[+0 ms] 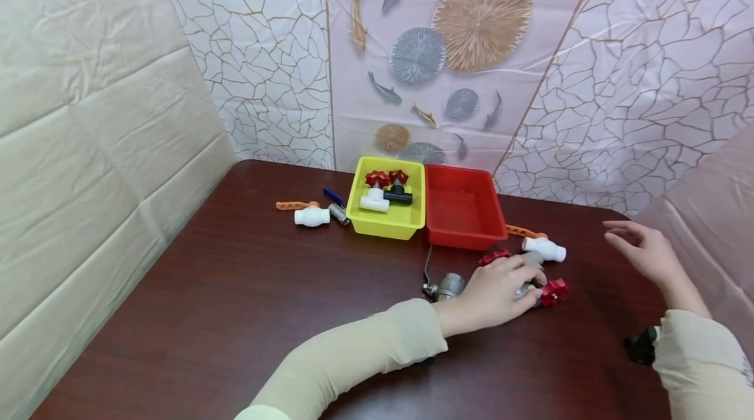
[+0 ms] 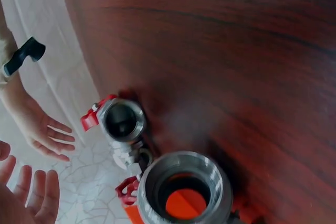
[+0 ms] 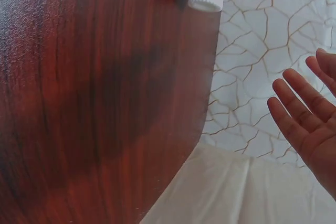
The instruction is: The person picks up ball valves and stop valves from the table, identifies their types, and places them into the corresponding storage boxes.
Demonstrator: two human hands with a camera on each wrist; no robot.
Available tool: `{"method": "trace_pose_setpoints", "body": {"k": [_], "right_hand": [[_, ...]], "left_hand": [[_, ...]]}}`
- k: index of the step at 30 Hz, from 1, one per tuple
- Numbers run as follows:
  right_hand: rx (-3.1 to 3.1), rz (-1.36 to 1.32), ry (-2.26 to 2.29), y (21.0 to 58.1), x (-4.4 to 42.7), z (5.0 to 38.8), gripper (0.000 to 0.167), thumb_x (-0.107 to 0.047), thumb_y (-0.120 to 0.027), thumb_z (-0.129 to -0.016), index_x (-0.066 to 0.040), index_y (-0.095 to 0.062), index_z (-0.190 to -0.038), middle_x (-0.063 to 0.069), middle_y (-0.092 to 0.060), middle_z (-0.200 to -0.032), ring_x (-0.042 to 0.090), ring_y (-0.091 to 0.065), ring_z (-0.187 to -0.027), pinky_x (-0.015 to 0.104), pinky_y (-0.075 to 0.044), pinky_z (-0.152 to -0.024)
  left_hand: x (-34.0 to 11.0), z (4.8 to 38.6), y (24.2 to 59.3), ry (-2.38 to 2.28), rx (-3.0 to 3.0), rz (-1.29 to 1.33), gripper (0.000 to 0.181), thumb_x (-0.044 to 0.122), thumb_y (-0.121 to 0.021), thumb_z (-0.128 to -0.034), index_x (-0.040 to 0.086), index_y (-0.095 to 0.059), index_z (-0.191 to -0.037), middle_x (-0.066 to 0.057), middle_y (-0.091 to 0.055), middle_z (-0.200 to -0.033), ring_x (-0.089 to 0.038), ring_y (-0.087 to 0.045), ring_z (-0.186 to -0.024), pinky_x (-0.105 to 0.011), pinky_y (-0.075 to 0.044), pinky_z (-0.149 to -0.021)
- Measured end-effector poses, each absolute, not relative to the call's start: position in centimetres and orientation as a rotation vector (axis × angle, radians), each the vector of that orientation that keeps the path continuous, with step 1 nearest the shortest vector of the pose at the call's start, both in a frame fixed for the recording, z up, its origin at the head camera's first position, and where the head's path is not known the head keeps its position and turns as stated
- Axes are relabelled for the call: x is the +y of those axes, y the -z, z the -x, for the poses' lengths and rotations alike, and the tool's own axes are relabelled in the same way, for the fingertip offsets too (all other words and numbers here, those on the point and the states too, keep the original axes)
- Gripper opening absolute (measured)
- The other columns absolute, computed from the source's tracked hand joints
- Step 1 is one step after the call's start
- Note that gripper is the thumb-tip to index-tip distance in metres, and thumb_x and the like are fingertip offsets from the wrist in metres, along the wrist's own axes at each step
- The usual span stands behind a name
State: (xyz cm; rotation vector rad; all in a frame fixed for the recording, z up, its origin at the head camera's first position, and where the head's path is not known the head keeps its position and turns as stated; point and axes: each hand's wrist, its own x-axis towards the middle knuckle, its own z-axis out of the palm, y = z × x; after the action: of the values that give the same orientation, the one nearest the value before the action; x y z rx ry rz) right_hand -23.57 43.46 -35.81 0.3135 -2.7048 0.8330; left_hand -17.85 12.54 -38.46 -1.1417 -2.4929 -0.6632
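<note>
My left hand [image 1: 501,290] reaches over several valves, its fingers beside a metal valve with a red handle [image 1: 552,291]. In the left wrist view the left hand [image 2: 29,198] has its fingers extended, apart from that metal valve [image 2: 123,120]. Near the left wrist lies a larger metal ball valve [image 1: 451,286]. A red handwheel [image 1: 495,256] shows behind the left hand, its valve partly hidden. Raised at the right, my right hand [image 1: 648,256] holds nothing. Its fingers are loosely extended in the right wrist view. A white valve with an orange lever [image 1: 544,249] lies between the hands, farther back.
A yellow bin [image 1: 385,229] contains a white valve and a black valve with red handwheels. The red bin [image 1: 465,237] stands against its right side. Left of them lie a white valve [image 1: 312,216] with an orange lever and a small metal valve [image 1: 338,213] with a blue lever.
</note>
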Motion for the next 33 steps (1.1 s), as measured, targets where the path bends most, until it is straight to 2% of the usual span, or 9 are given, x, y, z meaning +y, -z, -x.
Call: {"method": "trace_pose_setpoints", "body": {"k": [2,5,12,16,22,26,30,33], "right_hand": [[-2.693,-0.307,-0.872,35.9,43.9,23.4,0.040,-0.013,-0.058,-0.091,-0.052,-0.050,-0.099,-0.047,-0.046,-0.083,-0.027,-0.043,-0.073,0.006,-0.036,-0.059],[-2.691,-0.290,-0.884,36.1,44.4,23.2,0.046,-0.014,-0.057,-0.092,-0.058,-0.043,-0.097,-0.044,-0.050,-0.081,-0.026,-0.043,-0.072,0.006,-0.035,-0.059],[-2.725,-0.256,-0.833,36.9,44.7,23.3,0.034,-0.024,-0.058,-0.093,-0.056,-0.046,-0.093,-0.035,-0.055,-0.075,-0.025,-0.042,-0.069,0.009,-0.036,-0.058],[-2.736,-0.234,-0.835,37.5,45.0,23.3,0.038,-0.022,-0.058,-0.092,-0.058,-0.044,-0.090,-0.035,-0.055,-0.075,-0.025,-0.041,-0.070,0.010,-0.035,-0.058],[-2.752,-0.171,-0.878,38.2,45.5,23.0,0.044,-0.015,-0.056,-0.092,-0.058,-0.044,-0.090,-0.044,-0.045,-0.076,-0.025,-0.041,-0.069,0.009,-0.036,-0.057],[-2.768,-0.156,-0.912,38.5,45.2,22.8,0.049,-0.014,-0.054,-0.093,-0.061,-0.040,-0.088,-0.040,-0.047,-0.072,-0.021,-0.045,-0.064,0.010,-0.038,-0.054],[-2.763,-0.161,-0.945,38.8,45.0,22.7,0.051,-0.013,-0.054,-0.093,-0.062,-0.040,-0.087,-0.039,-0.048,-0.070,-0.019,-0.047,-0.061,0.010,-0.040,-0.053],[-2.752,-0.160,-0.975,39.1,45.0,22.8,0.050,-0.013,-0.054,-0.093,-0.061,-0.041,-0.086,-0.039,-0.049,-0.069,-0.018,-0.048,-0.060,0.010,-0.041,-0.052]], "left_hand": [[13.2,17.9,38.8,0.613,-2.470,1.140,0.019,0.033,-0.057,-0.0926,0.029,-0.064,-0.109,0.013,-0.060,-0.112,-0.002,-0.056,-0.105,-0.010,-0.047,-0.076],[14.1,18.1,39.1,0.540,-2.465,1.142,0.019,0.033,-0.057,-0.0924,0.030,-0.065,-0.109,0.013,-0.059,-0.112,-0.002,-0.053,-0.111,-0.008,-0.047,-0.075],[15.8,19.0,40.5,0.408,-2.586,1.078,0.018,0.036,-0.057,-0.0917,0.033,-0.063,-0.108,0.016,-0.058,-0.106,0.002,-0.054,-0.095,-0.010,-0.044,-0.063],[16.6,19.5,41.5,0.308,-2.738,1.031,0.025,0.041,-0.060,-0.0888,0.036,-0.062,-0.113,0.013,-0.055,-0.107,-0.005,-0.055,-0.090,-0.018,-0.045,-0.059],[17.7,19.9,42.3,0.195,-2.923,0.856,0.045,0.055,-0.064,-0.0816,0.037,-0.055,-0.122,0.009,-0.048,-0.121,-0.013,-0.050,-0.096,-0.025,-0.047,-0.062],[18.2,20.0,42.5,0.136,-3.007,0.784,0.059,0.061,-0.067,-0.0755,0.035,-0.047,-0.125,0.011,-0.044,-0.129,-0.013,-0.053,-0.098,-0.025,-0.048,-0.065],[18.9,20.0,42.8,0.064,-3.097,0.805,0.063,0.058,-0.069,-0.0751,0.037,-0.043,-0.128,0.014,-0.046,-0.125,-0.011,-0.054,-0.099,-0.025,-0.048,-0.063],[19.4,20.1,42.9,0.055,-3.136,0.766,0.059,0.058,-0.069,-0.0750,0.037,-0.046,-0.125,0.015,-0.048,-0.123,-0.009,-0.053,-0.101,-0.025,-0.048,-0.065]]}}
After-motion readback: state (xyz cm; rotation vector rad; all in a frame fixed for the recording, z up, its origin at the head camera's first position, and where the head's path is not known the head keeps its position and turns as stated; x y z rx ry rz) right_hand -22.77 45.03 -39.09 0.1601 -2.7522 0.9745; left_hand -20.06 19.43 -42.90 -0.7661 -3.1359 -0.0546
